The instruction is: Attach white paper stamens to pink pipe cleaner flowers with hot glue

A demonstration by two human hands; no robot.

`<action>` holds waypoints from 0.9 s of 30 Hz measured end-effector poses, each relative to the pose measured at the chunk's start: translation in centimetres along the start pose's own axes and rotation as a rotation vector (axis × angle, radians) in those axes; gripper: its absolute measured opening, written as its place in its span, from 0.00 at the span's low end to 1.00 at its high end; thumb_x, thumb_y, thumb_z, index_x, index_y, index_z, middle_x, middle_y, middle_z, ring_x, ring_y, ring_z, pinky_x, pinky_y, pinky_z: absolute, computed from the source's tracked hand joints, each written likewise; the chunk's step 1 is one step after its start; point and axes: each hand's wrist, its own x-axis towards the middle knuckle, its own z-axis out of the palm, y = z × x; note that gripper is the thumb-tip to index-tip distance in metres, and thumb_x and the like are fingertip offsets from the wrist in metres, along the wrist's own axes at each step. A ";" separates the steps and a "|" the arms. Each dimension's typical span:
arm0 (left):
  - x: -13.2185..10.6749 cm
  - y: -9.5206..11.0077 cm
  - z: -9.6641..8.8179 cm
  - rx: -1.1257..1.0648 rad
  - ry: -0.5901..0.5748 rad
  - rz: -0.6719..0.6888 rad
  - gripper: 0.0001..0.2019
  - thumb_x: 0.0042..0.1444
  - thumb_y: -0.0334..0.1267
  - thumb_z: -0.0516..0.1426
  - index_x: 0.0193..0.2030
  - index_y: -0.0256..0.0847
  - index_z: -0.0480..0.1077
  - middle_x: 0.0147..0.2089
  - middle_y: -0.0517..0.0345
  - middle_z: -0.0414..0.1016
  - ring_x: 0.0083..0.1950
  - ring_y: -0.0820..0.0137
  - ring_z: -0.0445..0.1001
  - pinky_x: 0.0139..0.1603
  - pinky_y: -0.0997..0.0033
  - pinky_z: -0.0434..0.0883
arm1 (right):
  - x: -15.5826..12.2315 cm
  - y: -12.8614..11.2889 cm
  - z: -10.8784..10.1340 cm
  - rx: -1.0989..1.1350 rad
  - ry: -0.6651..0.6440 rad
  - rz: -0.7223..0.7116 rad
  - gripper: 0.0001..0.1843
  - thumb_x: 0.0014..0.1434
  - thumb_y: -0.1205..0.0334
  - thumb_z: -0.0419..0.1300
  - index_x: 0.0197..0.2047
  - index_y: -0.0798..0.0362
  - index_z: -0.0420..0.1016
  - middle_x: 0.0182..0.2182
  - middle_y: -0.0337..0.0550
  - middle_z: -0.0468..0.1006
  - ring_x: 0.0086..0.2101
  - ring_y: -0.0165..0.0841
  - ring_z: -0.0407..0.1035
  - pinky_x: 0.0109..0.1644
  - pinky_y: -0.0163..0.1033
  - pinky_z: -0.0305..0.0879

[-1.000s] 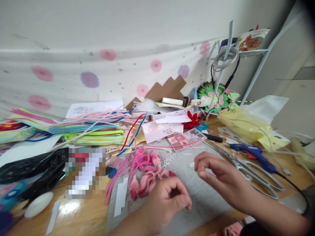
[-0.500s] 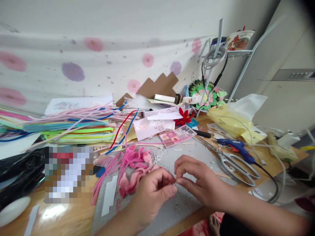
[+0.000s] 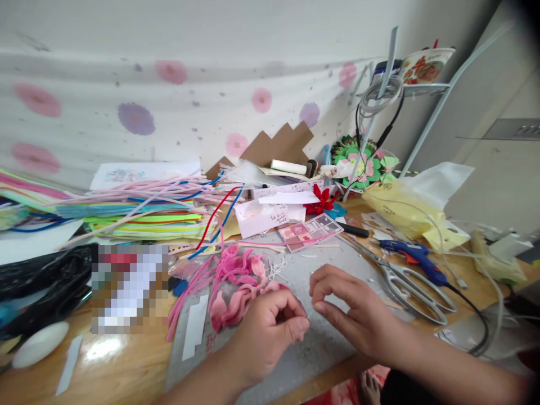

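1. So I'm counting two bare hands here, one left hand (image 3: pixel 270 331) and one right hand (image 3: pixel 354 312); one pair of scissors (image 3: pixel 390 274); one blue glue gun (image 3: pixel 432 269); one red flower (image 3: pixel 322 199). The pink fuzzy petals (image 3: pixel 238 298) are tangling together too much for a proper count.
2. Those petals are lying in a heap on the grey mat (image 3: pixel 320 360), just past the left hand, with one white strip (image 3: pixel 195 329) lying beside them.
3. Left hand's pose: it's curling palm-in, thumb and fingertips coming together in a pinch. Something tiny and pale may be showing at the tips, but I honestly can't tell if it's gripping anything.
4. Right hand: it's hanging over the mat close to the left fingertips, apart from them, fingers bending and thumb sitting near the index finger. Can't tell whether it's holding anything either.
5. Containers: one flat palette (image 3: pixel 312 232) is showing pinkish compartments on its left side and greyish ones on its right. One printed bowl (image 3: pixel 428 67) is sitting on the rack shelf (image 3: pixel 426 89), something red poking out. One yellow bag (image 3: pixel 392 208) is lying near the glue gun, contents unclear.
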 end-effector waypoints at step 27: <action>-0.1 0.2 0.4 -0.316 0.017 -0.098 0.14 0.40 0.44 0.65 0.24 0.37 0.68 0.20 0.63 0.68 0.21 0.77 0.64 0.25 0.73 0.62 | -0.7 0.9 0.6 -0.160 -0.037 -0.136 0.11 0.58 0.70 0.57 0.42 0.46 0.73 0.33 0.43 0.77 0.34 0.35 0.75 0.34 0.34 0.72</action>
